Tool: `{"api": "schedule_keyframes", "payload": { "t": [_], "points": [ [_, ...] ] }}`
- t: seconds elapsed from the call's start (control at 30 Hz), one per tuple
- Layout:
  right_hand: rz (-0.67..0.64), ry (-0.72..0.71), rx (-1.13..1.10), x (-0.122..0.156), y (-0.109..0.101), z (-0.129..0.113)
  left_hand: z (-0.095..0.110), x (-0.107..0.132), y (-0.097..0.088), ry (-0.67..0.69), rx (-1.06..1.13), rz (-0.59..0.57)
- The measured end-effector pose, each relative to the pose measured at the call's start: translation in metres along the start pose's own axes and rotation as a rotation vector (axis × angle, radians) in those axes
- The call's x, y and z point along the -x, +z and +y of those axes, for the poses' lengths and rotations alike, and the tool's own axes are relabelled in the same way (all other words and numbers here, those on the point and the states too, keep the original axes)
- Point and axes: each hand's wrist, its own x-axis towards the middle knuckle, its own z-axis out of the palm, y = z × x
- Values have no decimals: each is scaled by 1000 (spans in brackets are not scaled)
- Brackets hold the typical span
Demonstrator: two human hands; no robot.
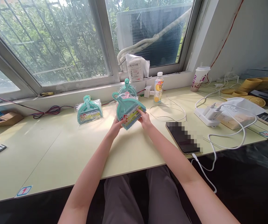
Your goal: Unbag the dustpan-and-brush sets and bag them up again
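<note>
Between my two hands is a teal dustpan and brush set [128,107] in clear wrapping, held tilted above the table with its handle up and to the left. My left hand [118,125] grips its lower left corner. At its right edge, my right hand [145,119] is closed on it, with fingers over the printed label. Another wrapped teal dustpan set [90,112] leans to the left, near the windowsill. Behind the held one stands a further teal dustpan set [127,85], mostly hidden.
A drink bottle [158,87] and a tissue pack [135,70] stand at the back. To the right lie a phone [182,137], a power strip [207,116] with white cables, and a paper cup [200,78]. A cardboard box [8,119] sits far left.
</note>
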Motion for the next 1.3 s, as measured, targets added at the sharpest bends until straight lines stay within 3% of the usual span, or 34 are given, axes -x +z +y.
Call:
{"api": "schedule_keyframes", "payload": {
  "t": [0.13,0.4,0.63,0.77,0.87,1.03,1.2,1.3],
  "points": [
    [-31,8,-28,-2,1,1,3,0,1,19,14,1],
    [-348,-36,-159,2,7,3,11,-4,-11,48,60,53],
    [-322,-176,-228,12,12,6,7,-7,-14,56,107,41],
    [-424,-94,-111,11,12,8,9,-7,-20,56,107,84],
    [-466,-68,-35,11,11,9,14,-4,-24,-22,83,64],
    [-455,-136,-72,17,13,6,20,1,-29,-45,372,-87],
    [-532,-118,-78,22,18,12,19,-1,-35,-14,544,45],
    [-582,-78,-43,26,22,20,16,-1,-27,-13,570,63]
  ]
}}
